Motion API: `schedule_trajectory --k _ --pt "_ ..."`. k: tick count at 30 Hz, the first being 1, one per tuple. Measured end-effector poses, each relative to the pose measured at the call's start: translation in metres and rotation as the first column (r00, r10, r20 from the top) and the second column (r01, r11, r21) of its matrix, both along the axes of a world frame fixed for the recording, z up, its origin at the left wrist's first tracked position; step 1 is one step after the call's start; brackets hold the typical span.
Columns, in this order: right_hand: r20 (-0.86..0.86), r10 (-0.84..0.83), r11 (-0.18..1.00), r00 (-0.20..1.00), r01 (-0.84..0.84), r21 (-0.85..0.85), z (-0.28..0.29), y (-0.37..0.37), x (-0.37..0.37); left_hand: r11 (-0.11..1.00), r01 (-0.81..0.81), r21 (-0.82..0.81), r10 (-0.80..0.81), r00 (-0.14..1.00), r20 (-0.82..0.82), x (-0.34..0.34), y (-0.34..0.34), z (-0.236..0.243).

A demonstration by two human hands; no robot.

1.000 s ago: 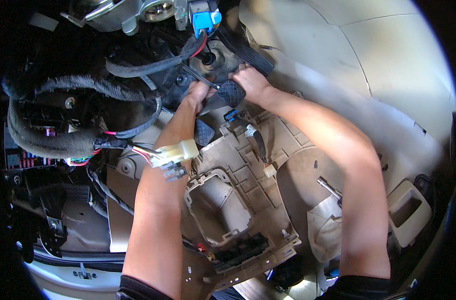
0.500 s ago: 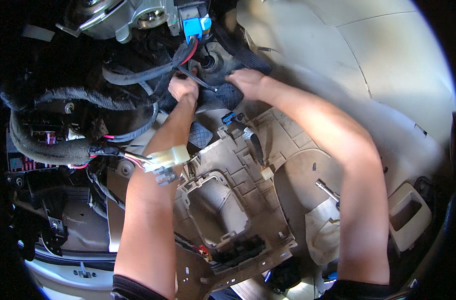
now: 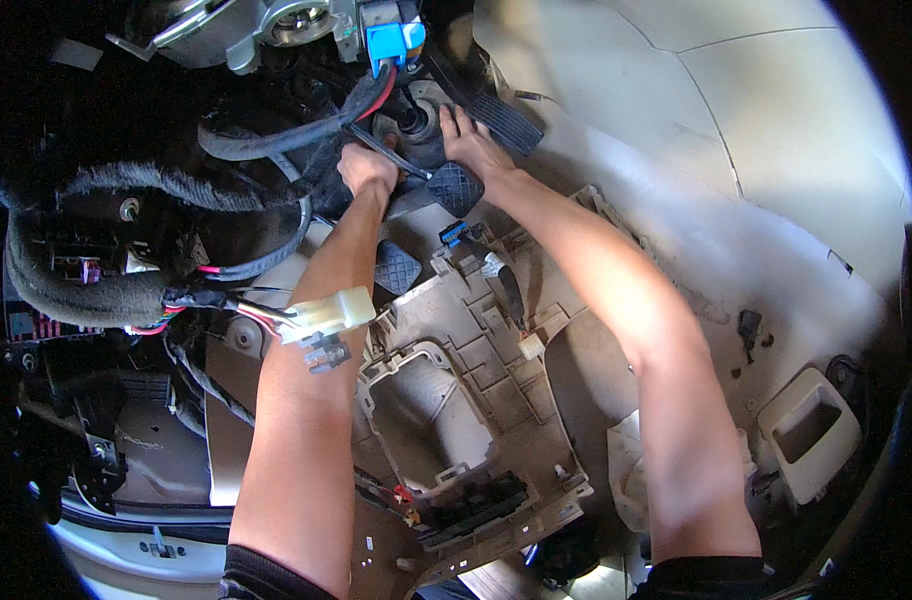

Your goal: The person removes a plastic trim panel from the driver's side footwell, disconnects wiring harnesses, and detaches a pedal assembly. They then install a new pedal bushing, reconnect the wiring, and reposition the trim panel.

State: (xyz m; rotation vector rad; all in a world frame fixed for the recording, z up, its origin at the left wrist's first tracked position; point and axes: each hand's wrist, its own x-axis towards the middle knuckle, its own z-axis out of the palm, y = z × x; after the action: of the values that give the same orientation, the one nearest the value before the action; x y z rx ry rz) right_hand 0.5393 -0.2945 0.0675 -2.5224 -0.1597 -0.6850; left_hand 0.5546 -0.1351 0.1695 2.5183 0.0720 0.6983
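Nearest, the left forearm (image 3: 306,430) is reaching straight up from the lower edge, with a pale yellow connector (image 3: 341,311) hanging across it. The right forearm (image 3: 666,340) is slanting up and inward from a bent elbow. Compared with half a second ago, it is lying further left, now covering the silver tool visible then on the floor and leaving a small black piece (image 3: 749,330) showing beside it.

Between the forearms, a beige trim panel (image 3: 476,345) is lying on the floor, about where it was. Just beyond it, a ridged pedal pad (image 3: 396,267) is sitting beside the left forearm.

Farther in, the right hand (image 3: 476,150) is showing the biggest change: half a second ago it was bunched against the square brake pad (image 3: 456,189); now it is opening out, fingers extended and slightly parted, pointing away from the person. It is resting between that pad and the long ribbed pedal (image 3: 506,122), fingertips lying at the edge of the grey round cover (image 3: 431,105) around a dark shaft (image 3: 412,122). Whether they are pressing cannot be told.

The left hand (image 3: 368,168) is keeping its place of half a second ago, left of the cover and up from its spot a second ago. It is curling with knuckles up; what its hidden fingers are gripping, if anything, cannot be told.
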Motion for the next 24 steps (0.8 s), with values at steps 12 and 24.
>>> schedule_trajectory --k 12,24 --pt "0.089 0.007 0.977 0.996 -0.026 0.21 0.014 0.004 0.007 0.827 0.224 -0.515 -0.32 0.942 -0.105 0.01 0.011 -0.016" --pt "0.319 0.263 0.964 0.91 -0.235 -0.124 -0.02 -0.029 -0.027 0.682 0.222 -0.697 -0.399 0.911 -0.1 0.014 0.02 -0.025"
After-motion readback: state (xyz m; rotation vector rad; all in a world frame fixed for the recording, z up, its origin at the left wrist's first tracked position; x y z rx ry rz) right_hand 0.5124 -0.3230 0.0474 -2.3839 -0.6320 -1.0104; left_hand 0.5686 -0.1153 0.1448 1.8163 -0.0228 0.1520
